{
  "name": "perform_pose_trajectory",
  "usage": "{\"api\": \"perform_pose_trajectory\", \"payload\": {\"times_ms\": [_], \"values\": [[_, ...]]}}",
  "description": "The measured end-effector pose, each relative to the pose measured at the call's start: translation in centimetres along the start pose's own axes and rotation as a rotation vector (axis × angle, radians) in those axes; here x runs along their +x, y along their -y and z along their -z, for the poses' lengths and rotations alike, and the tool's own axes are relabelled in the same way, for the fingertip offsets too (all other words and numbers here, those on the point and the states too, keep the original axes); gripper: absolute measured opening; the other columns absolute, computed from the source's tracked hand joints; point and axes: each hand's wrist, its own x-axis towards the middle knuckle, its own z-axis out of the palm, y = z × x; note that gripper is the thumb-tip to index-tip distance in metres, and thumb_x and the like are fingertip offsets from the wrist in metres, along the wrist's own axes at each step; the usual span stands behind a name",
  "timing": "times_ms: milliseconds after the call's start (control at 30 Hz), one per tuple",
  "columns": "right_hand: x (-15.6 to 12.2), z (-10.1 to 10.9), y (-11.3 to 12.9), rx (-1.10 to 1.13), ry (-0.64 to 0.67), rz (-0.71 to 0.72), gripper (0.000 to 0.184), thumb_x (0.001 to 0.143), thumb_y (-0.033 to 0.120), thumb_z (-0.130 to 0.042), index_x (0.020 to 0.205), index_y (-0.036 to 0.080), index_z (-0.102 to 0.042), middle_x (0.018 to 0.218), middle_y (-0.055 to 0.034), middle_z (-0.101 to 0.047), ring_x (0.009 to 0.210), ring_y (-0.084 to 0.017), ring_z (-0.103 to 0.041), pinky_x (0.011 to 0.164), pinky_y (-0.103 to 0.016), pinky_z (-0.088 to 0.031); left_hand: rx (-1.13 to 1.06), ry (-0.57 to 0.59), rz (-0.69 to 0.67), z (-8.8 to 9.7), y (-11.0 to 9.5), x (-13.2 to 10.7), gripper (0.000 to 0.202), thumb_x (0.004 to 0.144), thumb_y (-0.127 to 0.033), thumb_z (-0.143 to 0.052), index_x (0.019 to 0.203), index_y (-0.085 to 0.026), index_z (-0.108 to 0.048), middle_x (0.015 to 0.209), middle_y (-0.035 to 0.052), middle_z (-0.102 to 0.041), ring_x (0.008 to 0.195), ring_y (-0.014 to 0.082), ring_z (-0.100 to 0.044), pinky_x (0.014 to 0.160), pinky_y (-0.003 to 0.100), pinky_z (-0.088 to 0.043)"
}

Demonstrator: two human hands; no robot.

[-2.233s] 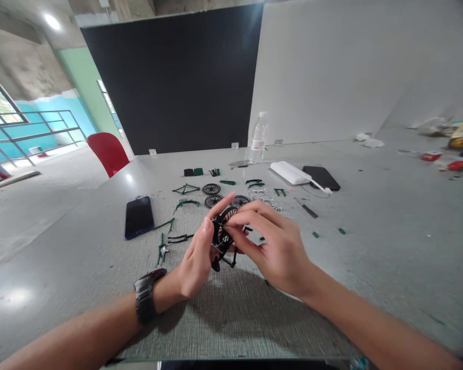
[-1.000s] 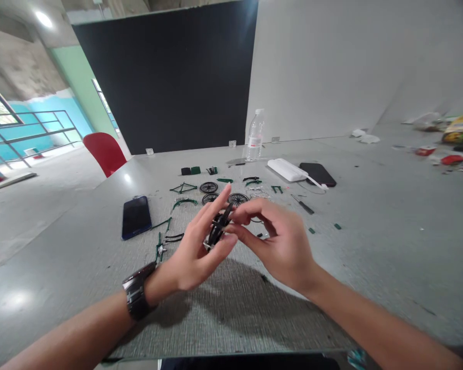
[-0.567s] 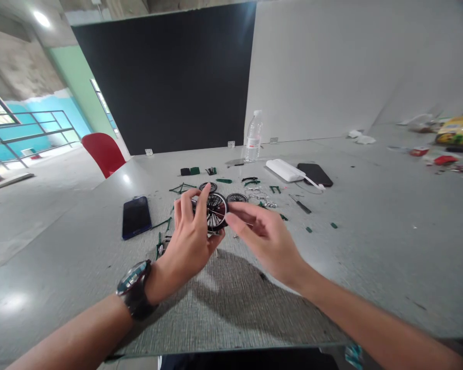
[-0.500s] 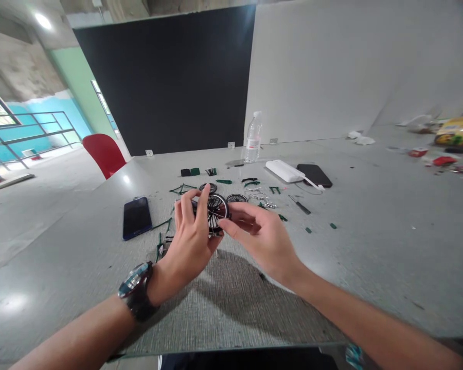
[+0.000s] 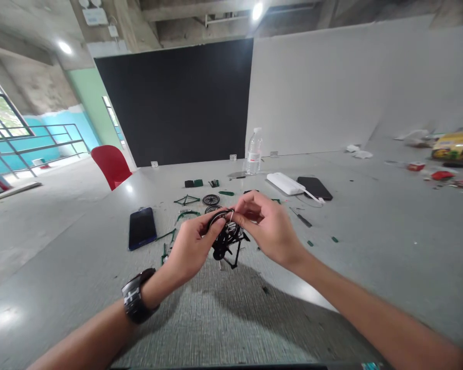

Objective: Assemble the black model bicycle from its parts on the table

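Above the table, a black model bicycle (image 5: 227,240) with a spoked wheel is held up between my hands. My left hand (image 5: 196,240) grips the wheel's rim from the left, thumb on the near side. On the right, my right hand (image 5: 268,223) pinches at the upper edge of that wheel, by a thin pale strip (image 5: 232,215). Its fingertips partly hide what they grasp. Behind the hands lie a loose spoked wheel (image 5: 211,199) and a green bicycle frame (image 5: 187,200). A curved green piece (image 5: 188,213) is close to my left hand.
A dark smartphone (image 5: 142,228) lies to the left. At the back stand a clear bottle (image 5: 254,151) and a white power bank (image 5: 285,183) beside a black phone (image 5: 315,188). A small screwdriver (image 5: 301,217) and green bits (image 5: 335,239) lie to the right.
The bicycle has been turned in my hands, so its black frame now shows below the wheel. My right fingers moved up to the wheel's top edge. The head view has tilted upward.
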Motion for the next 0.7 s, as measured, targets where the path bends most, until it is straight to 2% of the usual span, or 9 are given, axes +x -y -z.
{"api": "perform_pose_trajectory", "payload": {"times_ms": [100, 233, 400, 700], "values": [[-0.7, -0.7, 0.0, 0.01, -0.044, -0.001, 0.008, 0.09, 0.028, -0.064, 0.09, 0.021, -0.061, 0.091, -0.0033, -0.071, 0.084, -0.016, -0.068, 0.073, -0.03, -0.058, 0.016, -0.057, -0.015, -0.1, 0.1, -0.2, 0.034, 0.1, -0.037, -0.052, 0.125, -0.023, -0.07, 0.112, 0.0051, -0.077, 0.103, 0.0194, -0.07, 0.091, 0.033, -0.056], [-1.6, -1.2, 0.3, -0.07, -0.047, 0.039, 0.014, 0.093, 0.034, -0.06, 0.097, 0.021, -0.066, 0.107, -0.0075, -0.07, 0.101, -0.021, -0.067, 0.083, -0.036, -0.057, 0.081, -0.132, -0.024, -0.3, -0.2, -0.7, 0.037, 0.101, -0.041, -0.051, 0.125, -0.021, -0.071, 0.099, 0.0056, -0.079, 0.09, 0.0187, -0.071, 0.074, 0.029, -0.057], [-1.9, -1.5, 0.6, -0.161, -0.121, 0.062, 0.014, 0.092, 0.035, -0.065, 0.089, 0.023, -0.07, 0.105, -0.0065, -0.072, 0.104, -0.022, -0.066, 0.091, -0.042, -0.053, 0.108, -0.168, -0.076, -0.5, 0.0, -0.9, 0.034, 0.1, -0.04, -0.053, 0.122, -0.021, -0.072, 0.107, 0.0055, -0.078, 0.092, 0.0182, -0.072, 0.078, 0.03, -0.058], [-2.1, -1.5, 0.5, -0.1, -0.09, 0.01, 0.016, 0.092, 0.038, -0.065, 0.088, 0.024, -0.072, 0.109, -0.0058, -0.072, 0.106, -0.023, -0.064, 0.088, -0.04, -0.053, 0.089, -0.181, -0.038, -0.8, 0.2, -1.0, 0.033, 0.101, -0.039, -0.052, 0.123, -0.022, -0.071, 0.11, 0.0051, -0.078, 0.092, 0.0169, -0.071, 0.08, 0.03, -0.059]]}}
